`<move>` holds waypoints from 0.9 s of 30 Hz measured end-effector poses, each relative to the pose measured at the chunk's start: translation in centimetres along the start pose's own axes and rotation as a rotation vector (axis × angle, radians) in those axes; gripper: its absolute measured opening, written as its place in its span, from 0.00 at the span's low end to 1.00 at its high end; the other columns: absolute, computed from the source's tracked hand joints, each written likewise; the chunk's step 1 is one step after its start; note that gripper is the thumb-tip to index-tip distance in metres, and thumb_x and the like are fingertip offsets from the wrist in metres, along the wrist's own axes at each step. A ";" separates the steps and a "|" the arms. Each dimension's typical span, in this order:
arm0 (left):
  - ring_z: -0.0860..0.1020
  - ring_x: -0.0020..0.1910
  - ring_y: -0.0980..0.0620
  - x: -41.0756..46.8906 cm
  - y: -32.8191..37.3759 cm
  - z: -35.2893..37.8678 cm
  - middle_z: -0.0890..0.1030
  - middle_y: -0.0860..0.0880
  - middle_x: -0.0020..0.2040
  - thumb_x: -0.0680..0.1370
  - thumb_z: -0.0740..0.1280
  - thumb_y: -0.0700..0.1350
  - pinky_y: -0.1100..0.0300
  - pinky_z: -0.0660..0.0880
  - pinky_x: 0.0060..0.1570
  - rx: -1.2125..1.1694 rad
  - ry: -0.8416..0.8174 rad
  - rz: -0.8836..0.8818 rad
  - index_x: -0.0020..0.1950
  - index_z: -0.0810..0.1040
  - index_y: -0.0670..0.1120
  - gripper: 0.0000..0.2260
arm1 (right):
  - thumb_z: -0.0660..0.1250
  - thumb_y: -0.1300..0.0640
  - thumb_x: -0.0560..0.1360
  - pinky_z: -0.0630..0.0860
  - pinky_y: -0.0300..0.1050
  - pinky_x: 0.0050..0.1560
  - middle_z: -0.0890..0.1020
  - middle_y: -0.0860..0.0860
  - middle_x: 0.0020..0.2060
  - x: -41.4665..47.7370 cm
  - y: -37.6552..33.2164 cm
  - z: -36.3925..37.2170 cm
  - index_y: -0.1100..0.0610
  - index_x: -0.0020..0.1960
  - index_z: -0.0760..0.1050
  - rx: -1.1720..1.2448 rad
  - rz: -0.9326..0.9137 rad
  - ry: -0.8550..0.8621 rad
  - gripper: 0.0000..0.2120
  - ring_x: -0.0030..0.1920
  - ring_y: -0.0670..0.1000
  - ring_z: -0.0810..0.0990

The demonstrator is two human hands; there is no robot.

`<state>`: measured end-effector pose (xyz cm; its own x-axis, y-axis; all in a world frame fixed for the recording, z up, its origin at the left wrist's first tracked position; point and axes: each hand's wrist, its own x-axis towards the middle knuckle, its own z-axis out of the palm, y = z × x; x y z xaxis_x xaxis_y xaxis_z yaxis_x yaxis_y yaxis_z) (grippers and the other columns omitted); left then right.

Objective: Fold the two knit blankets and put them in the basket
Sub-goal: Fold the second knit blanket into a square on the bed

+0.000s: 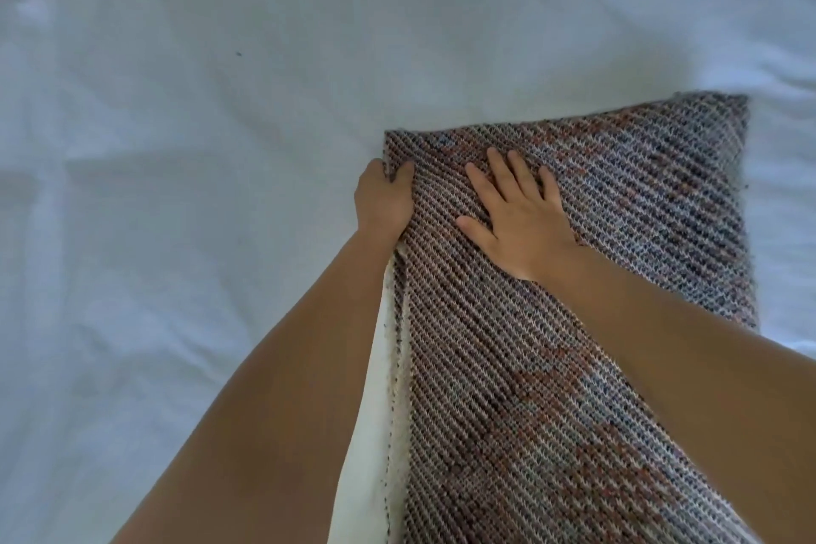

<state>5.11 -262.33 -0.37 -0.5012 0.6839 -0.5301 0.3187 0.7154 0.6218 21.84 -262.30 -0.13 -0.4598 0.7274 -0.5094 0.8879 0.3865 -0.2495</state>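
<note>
A knit blanket in grey, white and rust stitches lies folded into a long strip on the white bed sheet, running from the bottom centre up to the right. My left hand grips the blanket's left edge near the far left corner, thumb on top and fingers curled under. Flat on the blanket just right of it, my right hand presses down with its fingers spread. A cream-white underside layer shows along the left edge. Only one blanket is visible, and no basket is in view.
The wrinkled white sheet covers everything around the blanket, with wide room to the left and beyond it. A tiny dark speck sits on the sheet at upper left.
</note>
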 end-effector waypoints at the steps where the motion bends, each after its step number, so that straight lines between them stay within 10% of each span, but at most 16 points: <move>1: 0.76 0.50 0.47 -0.2 -0.1 0.0 0.77 0.46 0.49 0.79 0.61 0.52 0.56 0.72 0.50 -0.038 -0.010 -0.021 0.53 0.72 0.42 0.13 | 0.42 0.38 0.79 0.33 0.56 0.71 0.38 0.53 0.76 0.0 -0.2 0.1 0.50 0.76 0.36 -0.017 0.013 0.004 0.32 0.75 0.54 0.36; 9: 0.76 0.44 0.58 -12.7 -6.7 -1.7 0.75 0.53 0.50 0.73 0.71 0.49 0.64 0.75 0.46 -0.174 0.066 -0.043 0.56 0.66 0.53 0.17 | 0.51 0.49 0.76 0.54 0.63 0.69 0.64 0.61 0.72 -3.9 -5.2 3.4 0.59 0.72 0.62 0.084 -0.076 0.222 0.27 0.72 0.62 0.61; 19: 0.71 0.48 0.51 -15.4 -11.3 -1.5 0.70 0.49 0.47 0.79 0.60 0.50 0.59 0.68 0.48 0.116 -0.239 0.030 0.40 0.69 0.48 0.09 | 0.47 0.48 0.76 0.41 0.55 0.71 0.59 0.59 0.74 -5.8 -7.0 5.3 0.61 0.75 0.56 0.054 -0.068 0.180 0.30 0.75 0.59 0.54; 27: 0.62 0.24 0.56 -15.3 -14.2 -2.1 0.64 0.52 0.27 0.81 0.57 0.46 0.61 0.58 0.28 -0.059 -0.143 -0.109 0.29 0.62 0.47 0.19 | 0.44 0.44 0.76 0.36 0.53 0.71 0.52 0.57 0.76 -6.6 -7.8 6.4 0.56 0.76 0.51 0.005 -0.104 0.125 0.31 0.76 0.58 0.47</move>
<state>6.56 -283.22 0.09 -0.4093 0.6192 -0.6701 0.2187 0.7796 0.5868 18.07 -273.75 -0.15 -0.5476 0.7484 -0.3741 0.8351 0.4612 -0.2998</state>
